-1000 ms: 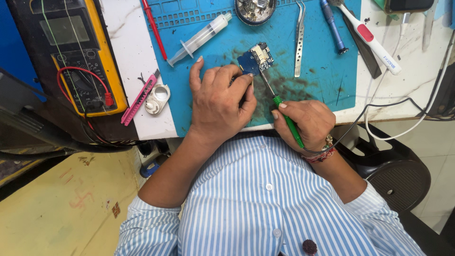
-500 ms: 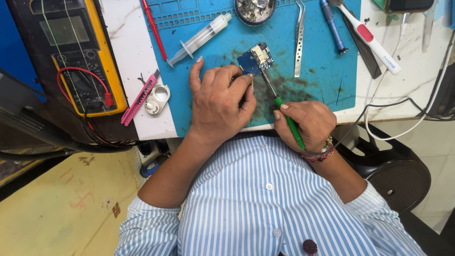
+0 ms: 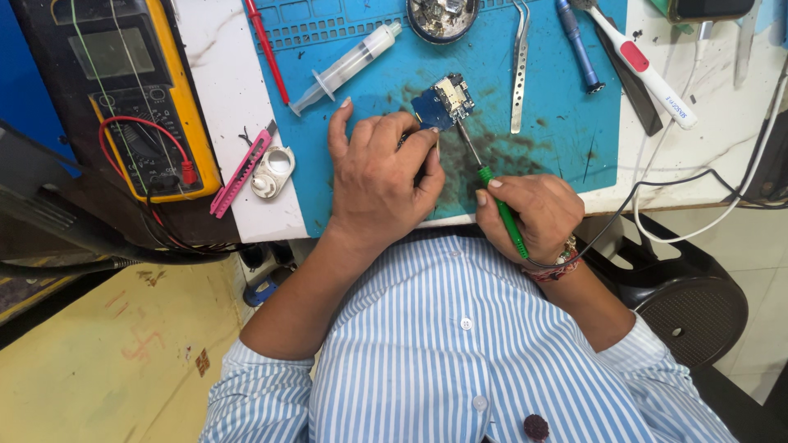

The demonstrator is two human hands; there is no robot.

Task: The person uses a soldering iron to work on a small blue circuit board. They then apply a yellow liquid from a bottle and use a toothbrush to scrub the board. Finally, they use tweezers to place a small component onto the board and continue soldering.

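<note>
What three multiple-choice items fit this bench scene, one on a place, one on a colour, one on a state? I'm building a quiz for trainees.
1. Where does the syringe lie?
A. on the blue mat
B. on the floor
C. on the multimeter

2. What colour is the handle of the tool in the right hand?
A. red
B. green
C. white

3. What is the left hand doing?
A. lying flat and idle on the mat
B. lifting the tweezers
C. pinning down the small circuit board

Key: 1 A, it rests on the mat's upper left; 2 B, green shows between the fingers; 3 C, its fingertips press at the board's edge.

Left hand point(image 3: 379, 176) pins circuit board point(image 3: 442, 102); right hand point(image 3: 532, 215) holds green-handled tool point(image 3: 492, 201)
</note>
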